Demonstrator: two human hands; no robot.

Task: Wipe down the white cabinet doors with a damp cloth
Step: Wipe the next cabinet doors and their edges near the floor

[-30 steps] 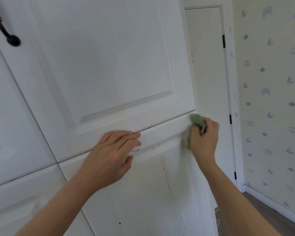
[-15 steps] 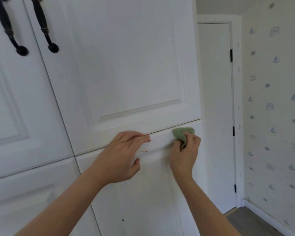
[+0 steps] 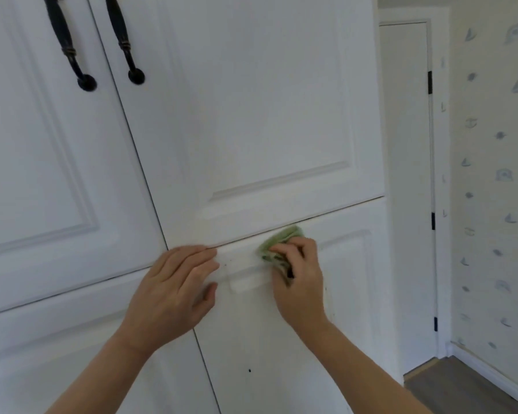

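White panelled cabinet doors fill the view: an upper right door [image 3: 266,100], an upper left door [image 3: 36,144] and a lower right door [image 3: 281,339]. My right hand [image 3: 299,282] grips a bunched green cloth [image 3: 277,245] and presses it against the top rail of the lower right door, just under the gap between the doors. My left hand [image 3: 174,291] lies flat on the same rail to the left of the cloth, fingers straight and its fingertips at the gap. Small dark specks mark the lower door.
Two black handles [image 3: 72,46] hang on the upper doors at top left. A white room door [image 3: 407,174] with black hinges stands to the right of the cabinet. Patterned wallpaper [image 3: 497,174] covers the right wall. Wood floor [image 3: 449,386] shows at bottom right.
My right hand has slid the cloth leftward along the lower door's top rail, from its right edge toward my left hand. My left hand stays on the rail. The view has shifted left and tilted up.
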